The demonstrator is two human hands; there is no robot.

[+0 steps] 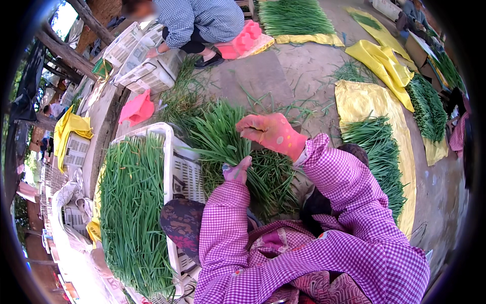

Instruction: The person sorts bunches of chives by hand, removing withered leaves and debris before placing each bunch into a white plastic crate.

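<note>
My left hand is closed around the lower part of a bunch of garlic chives, whose green blades fan out up and to the left. Just above and to the right, my right hand, in an orange-pink glove with pale dots, has its fingertips drawn together at the bunch's right edge. Whether anything is pinched in them I cannot make out. Beneath my hands, between my knees, lies a heap of loose, darker chives.
A white plastic crate full of chives stands at my left. To the right, more chives lie on a yellow sheet. A person bends over white crates at the far left. Loose blades litter the floor.
</note>
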